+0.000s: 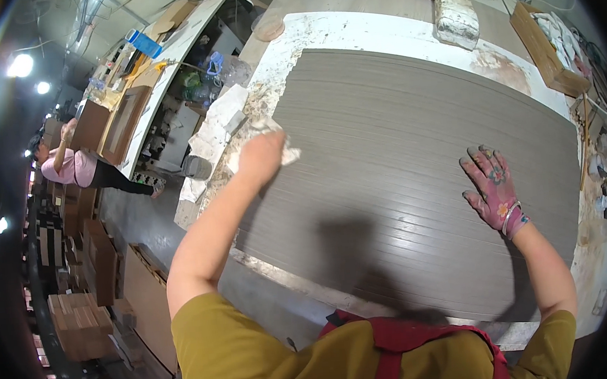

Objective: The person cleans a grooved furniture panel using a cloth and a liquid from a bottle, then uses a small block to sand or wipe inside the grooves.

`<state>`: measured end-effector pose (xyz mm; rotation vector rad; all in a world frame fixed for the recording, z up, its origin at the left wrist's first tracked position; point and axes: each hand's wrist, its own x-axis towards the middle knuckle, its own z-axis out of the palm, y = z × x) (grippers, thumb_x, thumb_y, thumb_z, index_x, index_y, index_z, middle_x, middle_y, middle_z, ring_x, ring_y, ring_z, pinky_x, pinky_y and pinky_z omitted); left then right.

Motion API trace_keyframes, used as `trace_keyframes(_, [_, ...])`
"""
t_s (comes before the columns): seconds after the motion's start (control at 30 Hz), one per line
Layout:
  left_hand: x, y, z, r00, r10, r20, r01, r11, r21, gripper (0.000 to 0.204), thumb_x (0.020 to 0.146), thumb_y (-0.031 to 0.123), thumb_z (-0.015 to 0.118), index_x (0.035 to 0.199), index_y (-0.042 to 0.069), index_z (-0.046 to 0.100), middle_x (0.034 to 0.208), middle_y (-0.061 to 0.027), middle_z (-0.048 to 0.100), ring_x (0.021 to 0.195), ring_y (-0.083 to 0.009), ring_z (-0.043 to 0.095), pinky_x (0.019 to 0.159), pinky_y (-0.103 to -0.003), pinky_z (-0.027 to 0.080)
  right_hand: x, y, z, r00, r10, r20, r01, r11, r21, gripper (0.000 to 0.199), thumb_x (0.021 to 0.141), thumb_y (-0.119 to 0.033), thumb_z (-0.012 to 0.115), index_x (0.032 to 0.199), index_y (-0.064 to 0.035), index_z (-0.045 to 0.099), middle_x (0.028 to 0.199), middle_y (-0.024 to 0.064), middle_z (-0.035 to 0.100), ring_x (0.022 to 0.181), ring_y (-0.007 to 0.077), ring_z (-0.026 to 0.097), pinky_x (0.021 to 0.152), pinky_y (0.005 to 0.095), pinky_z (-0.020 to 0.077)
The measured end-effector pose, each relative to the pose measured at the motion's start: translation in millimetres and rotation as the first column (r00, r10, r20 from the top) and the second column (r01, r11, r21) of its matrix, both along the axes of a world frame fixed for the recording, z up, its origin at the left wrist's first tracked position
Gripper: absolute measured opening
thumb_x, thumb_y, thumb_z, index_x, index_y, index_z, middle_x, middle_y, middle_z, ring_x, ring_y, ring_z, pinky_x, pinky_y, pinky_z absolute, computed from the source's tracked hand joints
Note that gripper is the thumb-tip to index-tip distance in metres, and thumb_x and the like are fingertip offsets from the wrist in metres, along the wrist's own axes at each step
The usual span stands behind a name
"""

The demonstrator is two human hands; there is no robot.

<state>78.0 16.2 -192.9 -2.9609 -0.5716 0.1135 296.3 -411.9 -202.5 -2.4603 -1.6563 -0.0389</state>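
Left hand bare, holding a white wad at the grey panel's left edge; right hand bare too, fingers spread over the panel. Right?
One slip: the right hand isn't bare. The head view shows it in a pink glove. The left hand is bare, holding a white wad at the grey panel's left edge; the right's fingers are spread over the panel.

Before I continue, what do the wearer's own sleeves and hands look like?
The sleeves are short and mustard-olive. The left hand is ungloved. The right hand wears a pink glove with flower prints, dark-stained fingers and a pale wrist band.
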Motion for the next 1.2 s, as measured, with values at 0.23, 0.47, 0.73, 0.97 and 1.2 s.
trace_keyframes(0.23, [-5,24,12,0.994,0.101,-0.034,-0.1,0.994,0.035,0.014,0.09,0.014,0.046,0.095,0.008,0.058,0.089,-0.0161,0.066,0.084,-0.0328,0.065,0.07,-0.044,0.052,-3,1,3,1.0,-0.019,-0.006,0.019,0.999,-0.033,0.059,0.08,-0.032,0.062,0.133,-0.0106,0.046,0.139,0.0163,0.042,0.132,0.036,0.035,0.111,0.0511,0.0208])
trace_keyframes(0.47, [3,6,1,0.999,0.01,-0.04,-0.006,0.995,0.097,0.013,0.088,0.012,0.048,0.095,0.008,0.057,0.083,-0.0158,0.065,0.081,-0.0335,0.064,0.069,-0.043,0.053,-2,-2,1,1.0,-0.027,0.01,0.027,0.999,-0.032,0.059,0.082,-0.032,0.061,0.134,-0.0113,0.045,0.14,0.0164,0.042,0.133,0.0359,0.034,0.111,0.0507,0.0208])
trace_keyframes(0.73, [-23,-9,29,0.983,0.051,0.178,-0.033,0.994,-0.102,0.016,0.087,0.018,0.052,0.095,0.009,0.061,0.088,-0.0152,0.065,0.084,-0.0332,0.063,0.071,-0.047,0.05,-1,-2,-1,0.999,-0.046,-0.006,0.046,0.999,-0.014,0.059,0.081,-0.032,0.062,0.134,-0.0115,0.046,0.139,0.0165,0.043,0.132,0.0353,0.036,0.111,0.0497,0.021])
trace_keyframes(0.97, [-39,17,-6,0.994,0.067,0.092,-0.063,0.997,-0.045,0.014,0.089,0.018,0.051,0.093,0.006,0.057,0.085,-0.0178,0.064,0.08,-0.0342,0.063,0.07,-0.045,0.051,-3,1,-2,1.0,-0.014,0.018,0.014,1.0,0.005,0.059,0.081,-0.032,0.062,0.134,-0.0115,0.046,0.138,0.0163,0.043,0.131,0.0347,0.037,0.111,0.0486,0.0215])
trace_keyframes(1.2, [-12,-4,-7,0.998,-0.04,0.045,0.04,0.999,-0.001,0.016,0.088,0.013,0.047,0.096,0.006,0.059,0.088,-0.0157,0.064,0.083,-0.0333,0.064,0.07,-0.043,0.053,-3,-4,-6,0.999,-0.027,0.032,0.028,0.999,-0.022,0.058,0.083,-0.034,0.06,0.134,-0.0116,0.045,0.139,0.0161,0.043,0.131,0.0349,0.036,0.111,0.0485,0.0219])
